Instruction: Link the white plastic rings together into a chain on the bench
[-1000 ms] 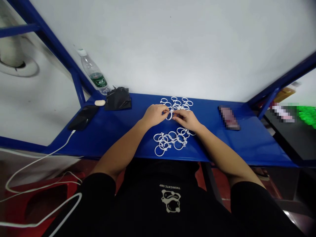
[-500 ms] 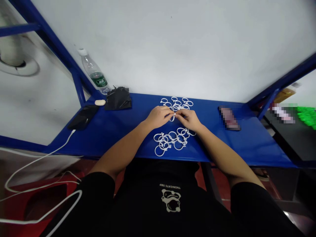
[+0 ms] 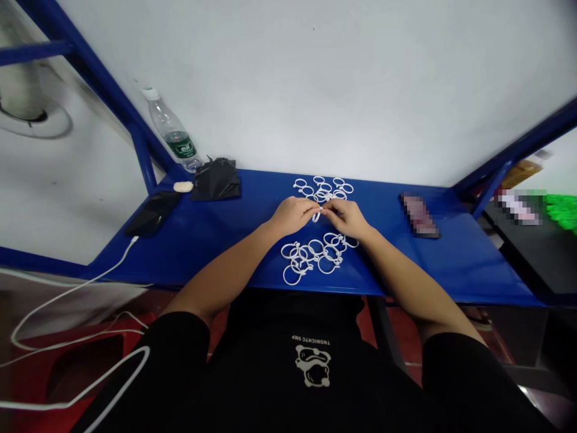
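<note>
Between my two hands a white plastic ring (image 3: 316, 217) is pinched, its loop hanging down below the fingertips. My left hand (image 3: 295, 214) closes on it from the left with thumb and fingers. From the right, my right hand (image 3: 345, 216) grips the same ring near its top. Beyond the hands lies a loose group of similar white rings (image 3: 323, 190) with small knobs. Nearer to my body, a second heap of white rings (image 3: 311, 257) overlaps on the blue table (image 3: 256, 264). The fingers hide the exact joint of the held ring.
At the back left stand a plastic bottle (image 3: 178, 141) and a black plastic bag (image 3: 217, 179). A black phone (image 3: 152, 214) with a white cable lies at the left end. Another phone (image 3: 420, 214), blurred out, is on the right. Blue frame bars (image 3: 491, 186) rise at both ends.
The held ring has turned slightly and looks narrower, and both hands have shifted very little. The rings on the table lie as before.
</note>
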The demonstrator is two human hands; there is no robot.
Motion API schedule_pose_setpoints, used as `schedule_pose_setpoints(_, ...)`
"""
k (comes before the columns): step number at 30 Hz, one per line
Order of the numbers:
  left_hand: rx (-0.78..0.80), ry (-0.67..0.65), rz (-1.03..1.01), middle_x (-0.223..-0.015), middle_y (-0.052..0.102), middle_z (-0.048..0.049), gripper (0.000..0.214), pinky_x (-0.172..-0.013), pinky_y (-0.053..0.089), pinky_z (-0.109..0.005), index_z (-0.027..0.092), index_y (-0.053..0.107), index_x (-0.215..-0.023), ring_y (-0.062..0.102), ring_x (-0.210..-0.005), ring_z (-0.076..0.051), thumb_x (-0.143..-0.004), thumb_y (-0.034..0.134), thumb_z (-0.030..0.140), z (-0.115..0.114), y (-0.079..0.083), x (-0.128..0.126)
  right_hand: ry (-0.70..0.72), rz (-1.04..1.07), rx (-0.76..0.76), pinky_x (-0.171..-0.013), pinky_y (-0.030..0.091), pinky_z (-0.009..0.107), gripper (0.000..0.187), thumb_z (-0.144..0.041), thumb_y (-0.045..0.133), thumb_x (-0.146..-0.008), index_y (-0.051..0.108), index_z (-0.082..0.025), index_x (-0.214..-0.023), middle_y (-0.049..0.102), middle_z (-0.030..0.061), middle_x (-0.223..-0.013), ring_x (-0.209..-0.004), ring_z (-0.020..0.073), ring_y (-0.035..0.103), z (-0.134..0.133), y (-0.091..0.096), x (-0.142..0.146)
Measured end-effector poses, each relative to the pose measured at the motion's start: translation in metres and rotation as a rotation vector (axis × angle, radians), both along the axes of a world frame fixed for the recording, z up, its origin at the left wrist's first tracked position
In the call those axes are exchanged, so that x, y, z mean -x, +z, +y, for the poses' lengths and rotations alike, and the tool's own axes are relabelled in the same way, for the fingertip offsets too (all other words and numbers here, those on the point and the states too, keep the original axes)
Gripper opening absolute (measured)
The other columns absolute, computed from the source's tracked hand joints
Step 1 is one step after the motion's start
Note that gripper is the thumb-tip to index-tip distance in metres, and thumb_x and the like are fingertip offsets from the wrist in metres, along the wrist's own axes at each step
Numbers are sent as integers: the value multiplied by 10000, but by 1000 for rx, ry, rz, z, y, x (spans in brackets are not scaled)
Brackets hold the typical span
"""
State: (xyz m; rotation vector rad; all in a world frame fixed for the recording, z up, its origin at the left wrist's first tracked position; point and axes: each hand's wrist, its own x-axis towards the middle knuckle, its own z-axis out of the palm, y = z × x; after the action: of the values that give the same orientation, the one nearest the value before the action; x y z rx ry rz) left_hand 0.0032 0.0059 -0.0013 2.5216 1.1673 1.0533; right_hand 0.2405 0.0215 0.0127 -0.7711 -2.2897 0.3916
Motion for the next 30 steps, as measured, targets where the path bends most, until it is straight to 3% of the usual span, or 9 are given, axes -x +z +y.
schedule_pose_setpoints(8, 12, 7, -11, -1043, 843, -52, 214, -903, 564, -342, 226, 824, -1086, 786, -969, -198, -1094, 619, 284, -1, 5, -1, -17, -20, -37, -721, 532, 320, 343, -493, 556, -1106, 743, -228, -993, 789, 56, -884, -759, 194, 695, 2, -1, -1)
schedule_pose_setpoints(14, 169, 52, -4, -1082, 835, -63, 289, -887, 584, -361, 229, 789, -1278, 770, -903, -202, -1046, 697, 374, -5, 11, 1, -281, 21, -185, -785, 589, 361, 316, -456, 573, -1097, 792, -230, -1065, 835, 98, -993, -866, 242, 768, 12, -5, -11)
schedule_pose_setpoints(18, 320, -116, 162, -1069, 818, -56, 320, -857, 571, -354, 228, 811, -1239, 746, -875, -195, -991, 769, 425, -12, 14, -3, -426, 46, -211, -826, 607, 381, 298, -423, 599, -1074, 809, -228, -1155, 845, 108, -1021, -912, 267, 789, 29, -12, -20)
schedule_pose_setpoints(24, 343, -274, 329, -1135, 779, -60, 333, -843, 533, -333, 254, 847, -1137, 734, -947, -208, -922, 837, 508, -16, 15, -6, -427, 83, -108, -791, 614, 374, 262, -385, 640, -1019, 831, -219, -1083, 846, 83, -965, -835, 253, 787, 36, -20, -22)
schedule_pose_setpoints(30, 293, -253, 300, -1027, 770, -34, 132, -783, 514, -312, 252, 835, -966, 718, -868, -176, -992, 707, 260, -12, 8, -4, -350, 110, -92, -728, 597, 352, 233, -373, 651, -1013, 829, -226, -1045, 839, 58, -914, -766, 227, 761, 27, -15, -19)
